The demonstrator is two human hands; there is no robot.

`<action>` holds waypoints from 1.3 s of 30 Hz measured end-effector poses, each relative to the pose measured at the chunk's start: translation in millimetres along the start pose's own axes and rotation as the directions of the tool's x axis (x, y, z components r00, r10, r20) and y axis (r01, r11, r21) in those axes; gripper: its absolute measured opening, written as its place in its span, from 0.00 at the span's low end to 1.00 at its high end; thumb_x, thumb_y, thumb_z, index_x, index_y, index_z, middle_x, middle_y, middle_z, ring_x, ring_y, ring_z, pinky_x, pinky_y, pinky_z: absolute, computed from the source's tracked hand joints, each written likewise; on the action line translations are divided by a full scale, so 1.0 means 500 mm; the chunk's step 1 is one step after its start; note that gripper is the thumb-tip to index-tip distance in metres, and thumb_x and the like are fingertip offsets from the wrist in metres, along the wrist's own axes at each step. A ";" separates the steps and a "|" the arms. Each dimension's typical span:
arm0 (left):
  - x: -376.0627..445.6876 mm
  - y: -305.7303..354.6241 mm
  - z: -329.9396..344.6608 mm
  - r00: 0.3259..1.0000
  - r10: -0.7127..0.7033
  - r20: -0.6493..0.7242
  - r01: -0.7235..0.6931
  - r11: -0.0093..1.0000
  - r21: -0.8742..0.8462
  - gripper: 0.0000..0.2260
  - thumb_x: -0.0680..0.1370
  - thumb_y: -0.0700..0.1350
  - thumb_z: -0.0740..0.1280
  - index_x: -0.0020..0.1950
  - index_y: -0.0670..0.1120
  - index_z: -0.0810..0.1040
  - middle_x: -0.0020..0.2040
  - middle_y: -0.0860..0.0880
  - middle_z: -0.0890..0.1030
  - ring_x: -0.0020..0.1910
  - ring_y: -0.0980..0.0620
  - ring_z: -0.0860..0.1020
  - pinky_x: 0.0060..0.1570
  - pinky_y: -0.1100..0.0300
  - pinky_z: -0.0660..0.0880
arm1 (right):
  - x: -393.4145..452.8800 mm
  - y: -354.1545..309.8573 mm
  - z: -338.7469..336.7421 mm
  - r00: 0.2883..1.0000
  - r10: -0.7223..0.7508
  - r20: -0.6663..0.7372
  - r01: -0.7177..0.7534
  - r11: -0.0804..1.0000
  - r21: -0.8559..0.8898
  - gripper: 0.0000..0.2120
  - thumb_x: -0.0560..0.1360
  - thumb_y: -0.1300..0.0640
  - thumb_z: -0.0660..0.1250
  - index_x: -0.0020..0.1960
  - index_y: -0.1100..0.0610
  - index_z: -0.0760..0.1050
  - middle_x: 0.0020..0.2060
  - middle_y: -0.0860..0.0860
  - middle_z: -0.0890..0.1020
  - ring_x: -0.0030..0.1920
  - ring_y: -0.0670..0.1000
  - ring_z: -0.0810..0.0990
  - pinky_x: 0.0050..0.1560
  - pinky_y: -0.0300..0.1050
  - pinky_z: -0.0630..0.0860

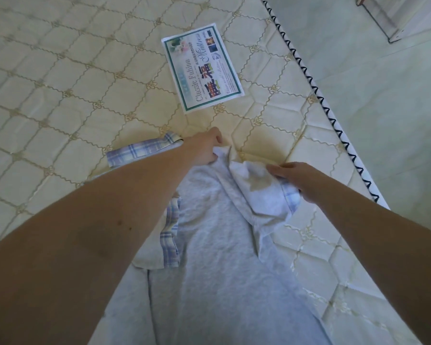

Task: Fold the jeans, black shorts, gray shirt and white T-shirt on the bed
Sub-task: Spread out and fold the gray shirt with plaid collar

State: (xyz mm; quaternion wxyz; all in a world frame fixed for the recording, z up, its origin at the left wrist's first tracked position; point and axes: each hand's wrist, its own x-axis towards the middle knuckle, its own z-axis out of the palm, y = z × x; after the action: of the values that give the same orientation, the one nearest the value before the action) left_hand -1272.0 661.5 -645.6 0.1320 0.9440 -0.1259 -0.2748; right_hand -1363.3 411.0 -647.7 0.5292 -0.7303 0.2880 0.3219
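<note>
Head view: left hand (204, 148) pinches the pale gray cotton shirt (209, 245) on the quilted cream bed (60, 83), right hand (294, 178) grips its sleeve — uneven pulling could bunch it.

Both arms reach forward, left hand (205, 148) fisted in a grip, right hand (294, 179) pinching.

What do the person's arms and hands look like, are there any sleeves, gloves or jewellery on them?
Both forearms are bare as far as the view shows, with no sleeves visible. The left hand and the right hand wear no gloves, and no rings, watch or bracelet show. The left forearm carries a few small dark spots.
</note>
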 end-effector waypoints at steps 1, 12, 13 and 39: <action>0.002 0.000 -0.002 1.000 0.002 0.015 -0.002 1.000 -0.016 0.20 0.75 0.40 0.69 0.65 0.47 0.70 0.57 0.46 0.78 0.55 0.44 0.77 0.52 0.50 0.74 | 0.003 -0.003 0.004 0.999 -0.036 -0.020 0.035 0.998 -0.059 0.20 0.65 0.42 0.78 0.49 0.55 0.83 0.45 0.54 0.86 0.50 0.55 0.83 0.58 0.50 0.78; 0.059 0.034 0.000 0.984 -0.119 -0.132 0.133 0.985 0.109 0.14 0.81 0.45 0.63 0.67 0.51 0.76 0.66 0.47 0.75 0.66 0.43 0.70 0.65 0.45 0.66 | 0.018 0.022 -0.087 0.808 -0.214 -0.549 0.265 0.964 0.013 0.07 0.77 0.50 0.67 0.51 0.53 0.78 0.37 0.47 0.79 0.33 0.46 0.73 0.32 0.40 0.68; 0.060 0.036 0.010 0.979 -0.133 -0.157 0.150 0.983 0.103 0.14 0.81 0.45 0.62 0.66 0.51 0.76 0.66 0.47 0.75 0.65 0.43 0.71 0.65 0.45 0.66 | 0.021 0.031 -0.085 0.823 -0.206 -0.529 0.252 0.968 0.015 0.08 0.76 0.48 0.67 0.52 0.51 0.76 0.40 0.47 0.81 0.35 0.46 0.75 0.33 0.40 0.70; -0.019 -0.002 0.061 0.996 -0.082 -0.040 0.078 0.992 -0.096 0.20 0.80 0.43 0.62 0.72 0.44 0.67 0.70 0.42 0.68 0.66 0.42 0.71 0.62 0.52 0.71 | -0.003 0.048 -0.030 0.929 -0.198 -0.313 0.177 0.980 -0.094 0.11 0.77 0.50 0.62 0.57 0.53 0.73 0.47 0.52 0.79 0.46 0.53 0.77 0.42 0.46 0.73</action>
State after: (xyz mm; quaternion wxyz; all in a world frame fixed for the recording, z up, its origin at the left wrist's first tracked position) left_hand -1296.4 659.9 -666.2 0.1682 0.9469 -0.0719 -0.2645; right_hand -1380.1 390.1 -657.0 0.4798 -0.8136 0.2888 0.1561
